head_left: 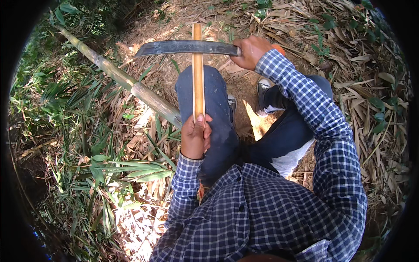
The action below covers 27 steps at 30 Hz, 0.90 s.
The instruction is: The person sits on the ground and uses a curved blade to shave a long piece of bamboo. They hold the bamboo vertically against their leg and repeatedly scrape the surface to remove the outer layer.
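A split bamboo strip, pale yellow on its inner face, points away from me above my left thigh. My left hand is closed round its near end, with the thumb on top. Farther out, my right hand grips a machete by its handle, of which an orange bit shows past the fist. The dark, slightly curved blade reaches leftward and crosses over the strip near its far end. Whether blade and strip touch, I cannot tell.
A long bamboo pole lies slanting from the far left to beside my left knee. Green leaves and dry bamboo litter cover much of the ground. My shoes rest on bare soil between the legs.
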Motion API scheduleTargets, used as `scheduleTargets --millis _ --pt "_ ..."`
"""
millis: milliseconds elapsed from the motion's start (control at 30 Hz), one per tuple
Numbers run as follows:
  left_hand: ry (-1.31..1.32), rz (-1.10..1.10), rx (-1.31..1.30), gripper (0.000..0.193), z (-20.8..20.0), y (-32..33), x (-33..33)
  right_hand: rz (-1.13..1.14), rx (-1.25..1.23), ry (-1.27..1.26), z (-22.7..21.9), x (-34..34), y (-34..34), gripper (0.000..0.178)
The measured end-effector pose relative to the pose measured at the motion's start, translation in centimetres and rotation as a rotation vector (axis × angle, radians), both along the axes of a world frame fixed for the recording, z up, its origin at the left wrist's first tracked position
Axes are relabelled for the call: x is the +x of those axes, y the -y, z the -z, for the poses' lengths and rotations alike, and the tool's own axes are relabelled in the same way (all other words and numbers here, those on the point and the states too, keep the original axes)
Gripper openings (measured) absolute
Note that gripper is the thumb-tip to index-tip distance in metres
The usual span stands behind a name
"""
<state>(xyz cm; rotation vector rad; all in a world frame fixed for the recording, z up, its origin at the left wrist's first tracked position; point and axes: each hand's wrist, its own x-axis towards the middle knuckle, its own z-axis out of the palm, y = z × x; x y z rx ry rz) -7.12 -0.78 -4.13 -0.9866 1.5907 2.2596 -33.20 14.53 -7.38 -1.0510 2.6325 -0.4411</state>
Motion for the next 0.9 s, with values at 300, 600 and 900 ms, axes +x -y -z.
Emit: scheduleTargets --millis 300,600,900 --pt "-0.006 -0.002 0.028 0.029 0.0 0.2 -0.3 0.038 -0.017 0.028 0.0 -1.6 -0.1 0.023" --pt "-0.007 0.019 -0.032 0.028 0.2 0.0 0.0 -0.019 -0.031 -0.01 1.9 -3.1 -0.3 0.024" --pt "-0.024 0.008 -0.001 0.027 -0.1 0.0 -0.3 0.174 -0.01 0.061 2.0 -5.1 -1.1 0.034"
